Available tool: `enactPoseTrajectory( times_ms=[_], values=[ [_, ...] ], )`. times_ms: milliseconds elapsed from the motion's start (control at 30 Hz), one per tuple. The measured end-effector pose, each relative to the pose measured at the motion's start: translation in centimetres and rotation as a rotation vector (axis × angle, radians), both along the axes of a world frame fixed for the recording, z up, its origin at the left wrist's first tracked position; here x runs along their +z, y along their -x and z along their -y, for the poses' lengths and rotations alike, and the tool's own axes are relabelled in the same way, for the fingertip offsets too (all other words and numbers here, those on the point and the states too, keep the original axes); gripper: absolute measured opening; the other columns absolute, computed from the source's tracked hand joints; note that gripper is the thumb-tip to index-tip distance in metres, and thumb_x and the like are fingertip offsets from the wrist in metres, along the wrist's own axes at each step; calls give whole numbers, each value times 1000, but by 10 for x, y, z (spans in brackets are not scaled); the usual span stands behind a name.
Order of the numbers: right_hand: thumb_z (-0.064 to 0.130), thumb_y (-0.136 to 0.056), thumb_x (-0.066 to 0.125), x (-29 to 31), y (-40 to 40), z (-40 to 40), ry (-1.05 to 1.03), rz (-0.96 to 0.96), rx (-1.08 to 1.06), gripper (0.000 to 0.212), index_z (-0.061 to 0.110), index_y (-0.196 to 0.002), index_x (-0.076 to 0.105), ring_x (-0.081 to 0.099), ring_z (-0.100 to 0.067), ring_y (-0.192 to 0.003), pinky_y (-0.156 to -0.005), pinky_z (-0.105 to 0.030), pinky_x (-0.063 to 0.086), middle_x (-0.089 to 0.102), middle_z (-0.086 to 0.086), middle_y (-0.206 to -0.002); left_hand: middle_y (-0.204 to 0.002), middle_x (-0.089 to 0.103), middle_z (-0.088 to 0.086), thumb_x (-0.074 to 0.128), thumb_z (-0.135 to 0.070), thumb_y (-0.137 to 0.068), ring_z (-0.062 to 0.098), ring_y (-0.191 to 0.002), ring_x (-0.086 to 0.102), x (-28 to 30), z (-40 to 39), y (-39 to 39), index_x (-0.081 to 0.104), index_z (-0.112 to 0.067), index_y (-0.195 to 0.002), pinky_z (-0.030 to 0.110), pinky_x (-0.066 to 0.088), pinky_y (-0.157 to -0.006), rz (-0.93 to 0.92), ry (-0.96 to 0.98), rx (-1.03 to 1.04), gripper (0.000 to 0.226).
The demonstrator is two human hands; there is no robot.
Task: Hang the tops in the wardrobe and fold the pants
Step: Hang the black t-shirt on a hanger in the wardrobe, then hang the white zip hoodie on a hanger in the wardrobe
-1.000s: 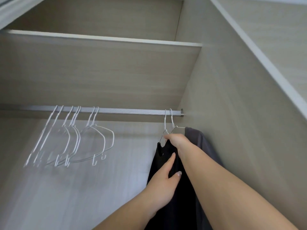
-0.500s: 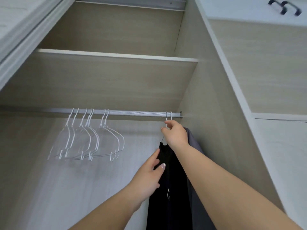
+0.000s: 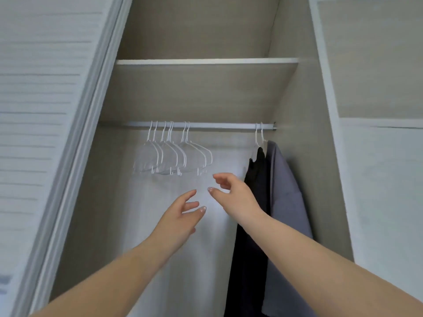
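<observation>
A black top (image 3: 253, 236) and a grey top (image 3: 286, 202) hang side by side on white hangers at the right end of the metal rail (image 3: 217, 125). Several bare white wire hangers (image 3: 174, 156) hang in a bunch towards the rail's left. My right hand (image 3: 233, 193) floats just left of the black top with relaxed fingers, holding nothing. My left hand (image 3: 180, 218) is lower and further left, fingers spread, also holding nothing. Both hands sit below and to the right of the bare hangers.
A shelf (image 3: 206, 61) runs across the wardrobe above the rail. A slatted sliding door (image 3: 45, 133) stands on the left. The wardrobe's side panel (image 3: 304, 156) is close behind the grey top, and another closed door (image 3: 380, 179) lies to the right.
My right hand let go of the black top's hanger and moved down and left. My left hand came off the black top and moved left. The view pulled back from the wardrobe.
</observation>
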State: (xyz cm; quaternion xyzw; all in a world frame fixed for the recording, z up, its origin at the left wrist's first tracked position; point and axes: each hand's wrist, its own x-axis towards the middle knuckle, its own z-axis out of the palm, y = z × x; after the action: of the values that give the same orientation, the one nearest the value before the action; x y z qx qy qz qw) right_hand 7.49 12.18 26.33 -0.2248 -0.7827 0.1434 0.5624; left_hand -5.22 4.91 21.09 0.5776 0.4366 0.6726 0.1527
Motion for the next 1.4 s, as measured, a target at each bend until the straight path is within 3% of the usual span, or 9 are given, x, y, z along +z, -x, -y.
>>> enactPoseTrajectory(
  times_ms=[200,367,633,700,833,1067,1200,1300,1400],
  values=[
    [28,-84,69,-71,28,50,112,124,237,37,30,-118,54,51,1,-107,-81,-10,36,55,15,-114,-125,56,-6,61,-24,-91,2,-107,58,-59,86,21,48,-37,-127,33,50,-93,-17,98,216,40],
    [25,-85,69,-124,45,101,185,238,491,38,27,-119,54,52,-5,-112,-95,-21,39,55,10,-119,-124,57,-2,61,-22,-92,6,-102,59,-111,162,20,49,-29,-131,32,50,-92,15,181,427,42],
    [21,-83,71,-210,41,218,216,493,928,35,28,-113,55,54,-6,-110,-97,-24,40,58,12,-112,-124,57,-6,60,-22,-92,-1,-101,58,-198,311,-35,48,-34,-125,27,50,-86,207,250,790,37],
    [21,-83,71,-234,31,256,217,570,1035,37,26,-117,56,54,-7,-111,-98,-24,40,58,7,-118,-124,58,-3,59,-20,-93,3,-99,59,-222,356,-66,47,-33,-124,28,49,-86,272,276,916,36],
    [22,-84,70,-277,5,337,224,693,1253,34,30,-114,55,54,-3,-107,-85,-13,38,58,9,-117,-121,59,-4,59,-19,-93,-5,-94,58,-270,451,-133,47,-28,-130,21,51,-78,399,325,1166,41],
    [19,-85,69,-340,-50,493,208,883,1581,30,29,-109,54,53,-6,-110,-95,-23,40,56,10,-112,-125,58,0,58,-17,-93,8,-98,59,-340,595,-270,48,-30,-125,24,49,-78,634,369,1518,35],
    [19,-85,69,-379,-100,597,157,1028,1746,31,26,-112,55,55,-10,-111,-95,-25,42,57,4,-116,-124,57,0,59,-16,-93,4,-95,59,-378,678,-362,48,-24,-130,12,50,-71,788,310,1702,40],
    [20,-85,69,-401,-144,670,98,1114,1830,33,24,-114,56,55,-12,-111,-100,-30,42,58,2,-118,-125,57,-5,61,-23,-92,0,-99,58,-407,739,-433,48,-31,-131,19,52,-79,914,286,1819,42],
    [22,-85,69,-423,-193,746,58,1194,1913,31,26,-113,55,54,-10,-110,-92,-23,40,57,5,-116,-127,57,-5,62,-27,-91,6,-103,58,-433,803,-511,47,-31,-133,25,50,-84,1025,285,1938,44]
  ],
)
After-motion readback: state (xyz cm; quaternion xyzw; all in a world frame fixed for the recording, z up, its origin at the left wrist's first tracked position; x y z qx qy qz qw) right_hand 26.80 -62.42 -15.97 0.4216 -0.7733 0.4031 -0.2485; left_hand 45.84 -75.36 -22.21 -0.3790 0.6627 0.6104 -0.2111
